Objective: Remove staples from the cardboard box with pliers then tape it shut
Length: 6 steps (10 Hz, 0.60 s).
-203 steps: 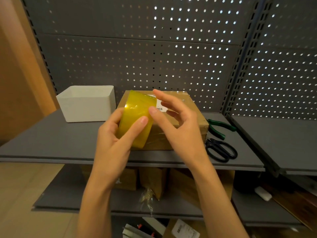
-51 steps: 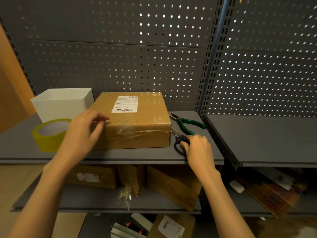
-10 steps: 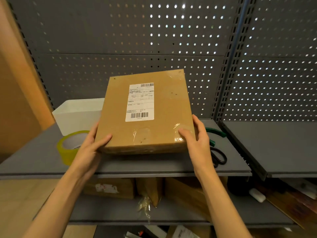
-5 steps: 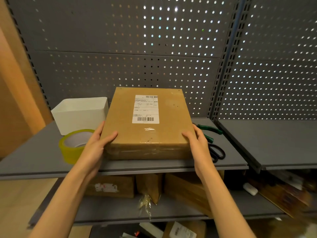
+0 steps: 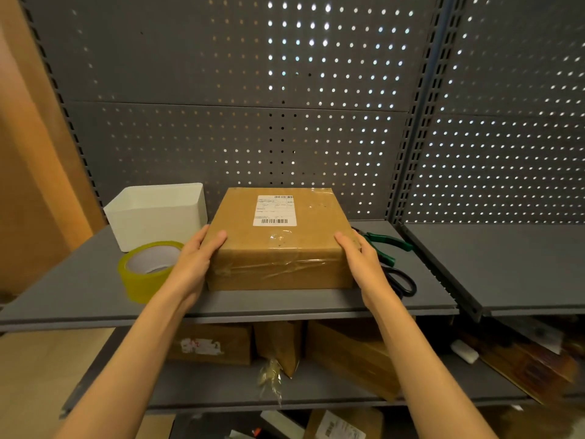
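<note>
The brown cardboard box (image 5: 278, 248), with a white shipping label on top and clear tape across its front, lies flat on the grey shelf (image 5: 95, 289). My left hand (image 5: 196, 261) grips its left front corner, thumb on top. My right hand (image 5: 361, 261) grips the right front corner the same way. Green-handled pliers (image 5: 386, 240) lie just right of the box, partly behind my right hand. The yellow tape roll (image 5: 142, 280) sits left of my left wrist.
A white open bin (image 5: 158, 217) stands behind the tape roll. Black scissors (image 5: 403, 280) lie in front of the pliers. A perforated panel backs the shelf. Another grey shelf (image 5: 506, 264) adjoins on the right. Several cardboard boxes (image 5: 209, 343) fill the lower shelf.
One second ago both hands held the box tilted up off the shelf. It has come down and now lies flat, with both hands still on its sides.
</note>
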Available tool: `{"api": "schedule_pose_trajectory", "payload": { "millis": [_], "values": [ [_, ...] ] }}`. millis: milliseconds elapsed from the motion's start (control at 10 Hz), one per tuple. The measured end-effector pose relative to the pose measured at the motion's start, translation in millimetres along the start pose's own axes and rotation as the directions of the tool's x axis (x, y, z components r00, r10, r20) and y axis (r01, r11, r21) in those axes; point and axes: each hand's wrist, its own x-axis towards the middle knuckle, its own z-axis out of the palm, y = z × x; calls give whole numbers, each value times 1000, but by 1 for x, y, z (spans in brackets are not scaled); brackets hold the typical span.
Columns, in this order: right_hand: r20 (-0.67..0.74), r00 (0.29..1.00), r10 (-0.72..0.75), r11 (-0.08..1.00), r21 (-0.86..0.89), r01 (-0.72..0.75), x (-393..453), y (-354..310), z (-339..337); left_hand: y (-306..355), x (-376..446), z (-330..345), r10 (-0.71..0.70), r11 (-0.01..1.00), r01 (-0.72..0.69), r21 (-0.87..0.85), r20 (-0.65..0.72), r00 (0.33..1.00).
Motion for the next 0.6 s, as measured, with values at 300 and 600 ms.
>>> {"api": "schedule_pose_trajectory", "payload": {
  "millis": [300,600],
  "values": [
    [26,994,-103,953,-283,106,3,-5,-6,7,-4,12,49,962,-12,273,-128,991],
    [92,849,-520,504,-769,393,-17,-30,-12,35,-37,27,528,440,-223,870,-50,848]
  ]
}}
